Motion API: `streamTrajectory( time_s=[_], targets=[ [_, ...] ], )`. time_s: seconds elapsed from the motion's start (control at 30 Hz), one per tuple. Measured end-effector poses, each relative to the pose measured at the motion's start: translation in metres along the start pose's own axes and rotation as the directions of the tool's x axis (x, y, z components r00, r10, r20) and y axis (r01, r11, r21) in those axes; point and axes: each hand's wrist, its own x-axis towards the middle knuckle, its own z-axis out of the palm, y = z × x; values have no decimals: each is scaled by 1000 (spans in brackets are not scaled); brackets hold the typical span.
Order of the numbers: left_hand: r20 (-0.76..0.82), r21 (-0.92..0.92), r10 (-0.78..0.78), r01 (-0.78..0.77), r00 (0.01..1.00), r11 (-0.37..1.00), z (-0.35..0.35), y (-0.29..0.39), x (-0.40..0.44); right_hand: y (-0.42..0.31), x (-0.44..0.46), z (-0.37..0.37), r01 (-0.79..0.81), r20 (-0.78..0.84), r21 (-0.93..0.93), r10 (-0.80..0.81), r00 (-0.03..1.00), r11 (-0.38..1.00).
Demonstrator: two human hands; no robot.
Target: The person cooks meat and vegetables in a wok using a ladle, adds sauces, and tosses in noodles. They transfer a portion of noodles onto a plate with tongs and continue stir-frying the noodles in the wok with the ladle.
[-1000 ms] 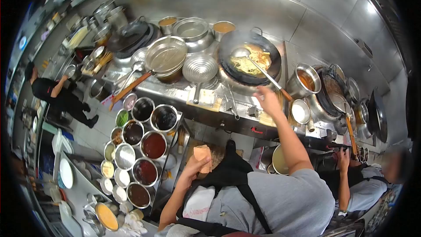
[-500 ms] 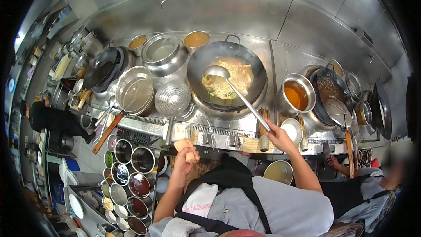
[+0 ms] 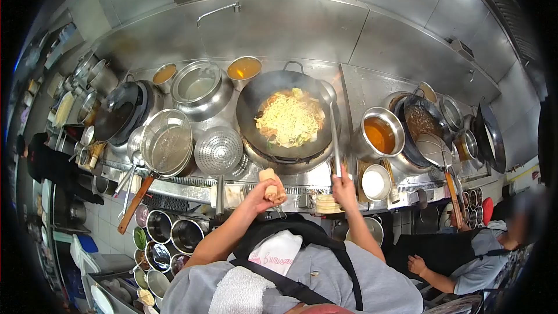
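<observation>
My right hand (image 3: pixel 344 191) is closed around the handle of a long metal ladle (image 3: pixel 335 134). The ladle's bowl rests at the right side of a black wok (image 3: pixel 247 107), apart from the food. Yellow noodles (image 3: pixel 290 117) lie heaped in the wok, with bits of green and orange around them. Close to the wok's near side, my left hand (image 3: pixel 264 195) grips a folded beige cloth (image 3: pixel 269 179), which is not touching the wok.
Left of the wok are a perforated skimmer (image 3: pixel 218 150), a wire strainer (image 3: pixel 167 141) and a steel pot (image 3: pixel 200 97). A pot of orange liquid (image 3: pixel 379 135) stands to the right. Sauce containers (image 3: pixel 158 256) fill the lower left. A co-worker (image 3: pixel 442 261) stands at the right.
The ladle has left the noodles for the wok's right side. The noodles now show as a taller, paler heap. My left hand has come nearer the wok with the cloth.
</observation>
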Motion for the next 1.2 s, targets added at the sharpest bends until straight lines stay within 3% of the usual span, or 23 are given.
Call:
streamTrajectory(
  time_s=[0.03,0.1,0.17,0.23,0.37,0.43,0.57,0.6,0.63,0.7,0.73,0.77,0.8,0.87,0.97,1.03,1.1,1.13,1.17,1.2],
  targets=[
    [7,1,-2,2,1000,1000,-3,-1,-1,-2,-4,21,-27,-30,-10,26,999,1000],
    [48,58,-109,107,993,993,-12,-3,-3,-38,-23,23,-300,164,133,278,947,945],
    [72,59,-135,131,988,990,-23,2,-6,-63,-37,1,-346,284,81,311,907,935],
    [96,50,-150,146,984,988,-25,7,-15,-68,-38,-11,-319,327,88,275,904,944],
    [53,43,-88,86,995,995,-20,10,-38,-67,-14,-10,-56,183,42,48,982,998],
    [67,48,-75,72,995,996,-21,7,-42,-60,16,4,0,84,-68,5,996,998],
    [104,35,-67,64,992,997,-17,5,-38,-53,52,32,-100,142,30,95,985,995],
    [172,-8,-114,117,979,993,-20,8,-27,-55,49,39,-144,212,0,141,967,990],
    [125,-80,-96,106,987,991,-18,9,-20,-54,44,43,-187,277,-31,188,942,982],
    [149,-65,-95,106,984,992,-7,19,-3,-38,31,37,-119,310,-135,155,938,984],
    [150,-60,-101,111,984,992,-3,25,9,-28,23,30,217,314,-350,-105,944,911],
    [149,-61,-123,133,981,989,2,32,22,-18,15,22,502,374,-529,-344,862,684],
    [149,-61,-145,156,978,986,5,38,36,-15,3,10,499,365,-531,-346,864,685],
    [173,-80,-131,147,976,986,6,48,66,-28,-31,-17,352,301,-754,-185,935,554],
    [125,-84,-92,103,988,991,40,52,72,-20,-61,-47,256,200,-783,-159,967,567],
    [-69,-80,-7,2,998,997,46,40,83,2,-69,-44,236,175,-762,-158,972,603],
    [-70,-61,24,-28,997,998,25,35,120,36,-70,-29,411,128,-518,-408,904,750],
    [59,-47,51,-48,997,998,3,33,141,73,-58,-22,550,127,-447,-559,820,705],
    [185,-33,72,-67,980,997,-11,31,151,61,-74,-21,537,111,-441,-551,827,719],
    [-65,-11,161,-162,985,987,30,22,111,19,-97,-18,248,113,-296,-224,968,922]
  ],
)
